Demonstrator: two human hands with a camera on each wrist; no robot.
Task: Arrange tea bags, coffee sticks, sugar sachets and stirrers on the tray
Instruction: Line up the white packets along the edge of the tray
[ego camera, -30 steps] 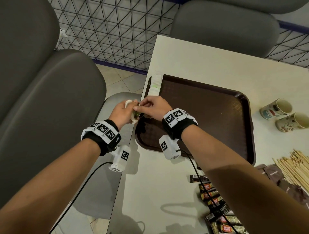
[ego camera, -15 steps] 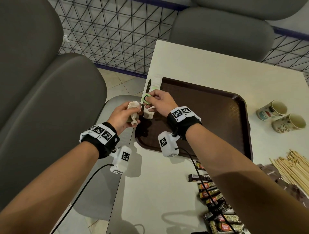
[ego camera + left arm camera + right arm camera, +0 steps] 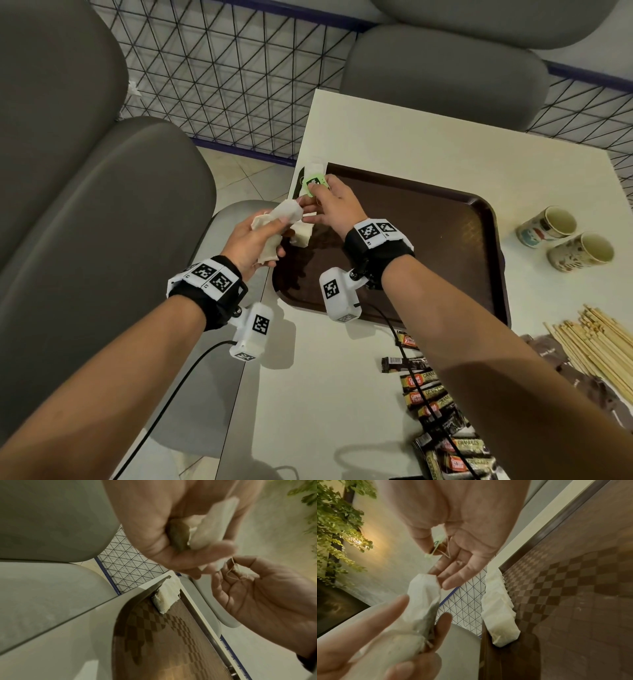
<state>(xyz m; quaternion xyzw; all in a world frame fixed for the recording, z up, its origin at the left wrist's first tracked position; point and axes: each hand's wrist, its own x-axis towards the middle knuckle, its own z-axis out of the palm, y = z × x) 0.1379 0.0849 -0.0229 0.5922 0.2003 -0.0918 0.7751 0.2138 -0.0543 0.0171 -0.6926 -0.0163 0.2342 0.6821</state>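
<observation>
My left hand (image 3: 270, 236) grips a bundle of white tea bags (image 3: 286, 216) just left of the brown tray (image 3: 428, 246). My right hand (image 3: 318, 202) pinches a green tea bag tag (image 3: 315, 183) over the tray's far left corner. In the right wrist view the green tag (image 3: 437, 543) has a thin string running down toward the topmost held tea bag (image 3: 423, 595). A row of tea bags (image 3: 500, 615) lies along the tray's left rim, also seen as the row of tea bags (image 3: 167, 595) under my left hand (image 3: 171, 540).
Coffee sticks (image 3: 435, 404) lie near the table's front. Wooden stirrers (image 3: 599, 342) and brown sachets (image 3: 548, 353) are at the right. Two paper cups (image 3: 565, 240) lie right of the tray. Grey chairs and a wire fence border the table's left and far sides.
Both hands rose and moved toward the tray's far left corner. My right hand drew the green tag away from the bundle in my left hand.
</observation>
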